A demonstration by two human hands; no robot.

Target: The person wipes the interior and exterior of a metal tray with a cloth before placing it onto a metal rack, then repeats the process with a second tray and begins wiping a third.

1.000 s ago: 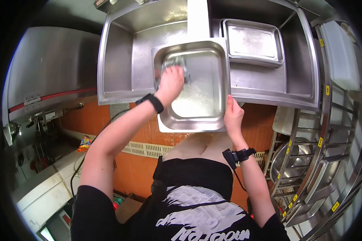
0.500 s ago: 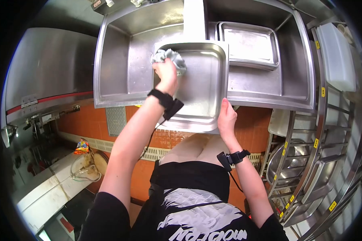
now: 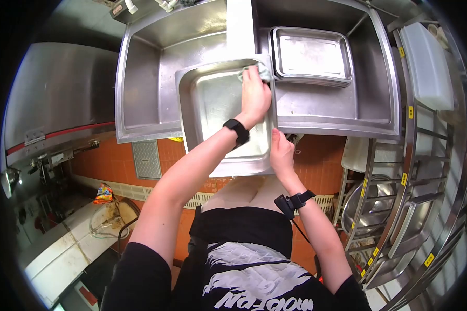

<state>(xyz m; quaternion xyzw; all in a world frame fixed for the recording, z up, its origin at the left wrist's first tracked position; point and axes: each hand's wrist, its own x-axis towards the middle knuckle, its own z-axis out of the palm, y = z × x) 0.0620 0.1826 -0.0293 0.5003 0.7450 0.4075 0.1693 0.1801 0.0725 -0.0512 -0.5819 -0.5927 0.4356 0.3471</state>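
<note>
A deep steel pan (image 3: 213,103) is held over the front edge of the sink, tilted slightly. My left hand (image 3: 255,98) presses a pale cloth (image 3: 264,72) into the pan's far right corner, fingers closed on it. My right hand (image 3: 282,153) grips the pan's right rim near the front. Both wrists wear black bands. To the right, a stack of shallow steel trays (image 3: 311,54) rests in the right sink basin.
The double sink (image 3: 120,98) has a divider (image 3: 240,31) between its basins. A metal rack (image 3: 407,140) on the right holds trays, a steel bowl (image 3: 371,205) and a white plastic container (image 3: 425,65). A white counter (image 3: 57,259) stands at lower left.
My left hand has moved the cloth from the pan's far left corner to its far right corner. The pan has shifted left and turned slightly, with my right hand still on its rim.
</note>
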